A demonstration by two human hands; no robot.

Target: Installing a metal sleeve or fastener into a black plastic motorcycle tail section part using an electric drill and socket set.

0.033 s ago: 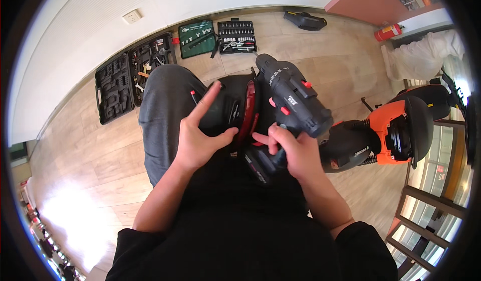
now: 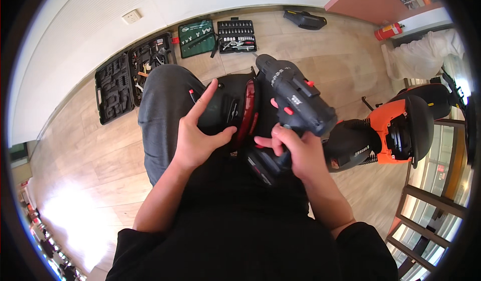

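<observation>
On my lap lies a black plastic cover (image 2: 220,103) with a curved red lamp strip (image 2: 249,105) along its right side. My left hand (image 2: 194,139) grips its near left part, index finger stretched along the edge and thumb beside the red strip; the other fingers are mostly hidden. A black cordless drill (image 2: 298,98) with red buttons is in my right hand (image 2: 306,156), fingers wrapped round the handle. Its chuck points away and slightly left, beyond the cover. The drill's battery (image 2: 265,167) hangs near my stomach. A thin red-tipped rod (image 2: 191,93) shows beside my left index finger.
Along the wall lie an open black tool case (image 2: 114,86), a green wrench pouch (image 2: 195,38) and a socket set (image 2: 237,36). A black plastic part (image 2: 305,20) is farther right. An orange and black scooter (image 2: 391,130) stands at right, a fire extinguisher (image 2: 388,32) behind it.
The drill and my right hand have shifted slightly to the right. My left hand and the cover have hardly moved.
</observation>
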